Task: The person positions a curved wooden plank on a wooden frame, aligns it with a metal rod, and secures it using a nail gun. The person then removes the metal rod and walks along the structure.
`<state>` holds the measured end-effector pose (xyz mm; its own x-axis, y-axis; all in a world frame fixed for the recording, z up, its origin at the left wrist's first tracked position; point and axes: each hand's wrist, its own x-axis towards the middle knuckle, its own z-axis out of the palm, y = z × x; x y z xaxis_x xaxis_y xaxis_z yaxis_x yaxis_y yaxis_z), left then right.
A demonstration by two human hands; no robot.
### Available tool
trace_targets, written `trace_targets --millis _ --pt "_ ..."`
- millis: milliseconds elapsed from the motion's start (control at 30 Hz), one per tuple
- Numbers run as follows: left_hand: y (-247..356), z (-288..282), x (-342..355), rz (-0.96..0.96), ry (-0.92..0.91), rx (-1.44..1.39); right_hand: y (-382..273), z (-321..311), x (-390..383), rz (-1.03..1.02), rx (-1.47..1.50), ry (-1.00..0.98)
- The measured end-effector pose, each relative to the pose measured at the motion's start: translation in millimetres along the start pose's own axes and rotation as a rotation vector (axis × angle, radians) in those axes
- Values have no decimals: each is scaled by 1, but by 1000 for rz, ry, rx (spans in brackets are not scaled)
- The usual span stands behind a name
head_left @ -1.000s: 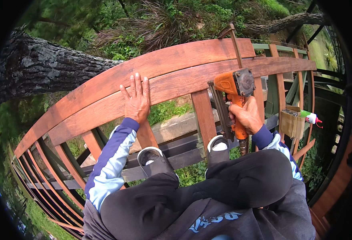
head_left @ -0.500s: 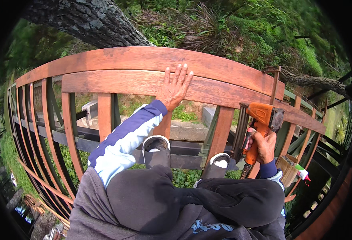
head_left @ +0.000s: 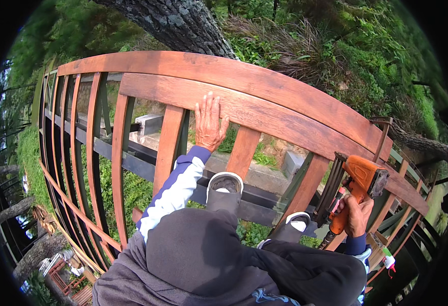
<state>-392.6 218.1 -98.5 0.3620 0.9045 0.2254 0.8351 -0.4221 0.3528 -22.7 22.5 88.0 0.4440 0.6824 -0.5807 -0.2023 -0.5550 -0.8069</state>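
My left hand (head_left: 211,125) lies open, fingers nearly together and stretched out, its fingertips on the near reddish-brown wooden plank (head_left: 285,118). That plank runs alongside a longer outer plank (head_left: 193,62), with a thin dark seam between them. In my right hand (head_left: 357,214) is an orange nail gun (head_left: 364,176), gripped by its handle, with a dark slanted magazine on its left side. The gun is close to the right part of the near plank; whether it touches the wood is unclear. Just beyond it, a rusty metal clamp (head_left: 382,137) sits across the planks.
Several wooden slats (head_left: 170,143) with open gaps lie over dark metal beams (head_left: 147,163). My shoes (head_left: 225,196) rest among them, with plants below. A white-and-green bottle with a red tip (head_left: 388,259) is at lower right. A tree trunk (head_left: 183,25) rises beyond the outer plank.
The view has turned, so the planks appear farther right. My left hand has moved leftward along the near plank, off the outer plank's seam. My right hand keeps hold of the nail gun.
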Motion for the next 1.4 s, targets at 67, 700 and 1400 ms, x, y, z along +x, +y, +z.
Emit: trace_targets --millis 67,700,1400 --pt "-31 -1 20 -101 -102 145 -11 10 4 -21 -132 -83" --pt "-15 7 5 -704 523 -256 -46 76 28 -101 -263 -316" --pt "-42 24 16 -1156 335 -1741 -59 -26 -28 -283 -198 75"
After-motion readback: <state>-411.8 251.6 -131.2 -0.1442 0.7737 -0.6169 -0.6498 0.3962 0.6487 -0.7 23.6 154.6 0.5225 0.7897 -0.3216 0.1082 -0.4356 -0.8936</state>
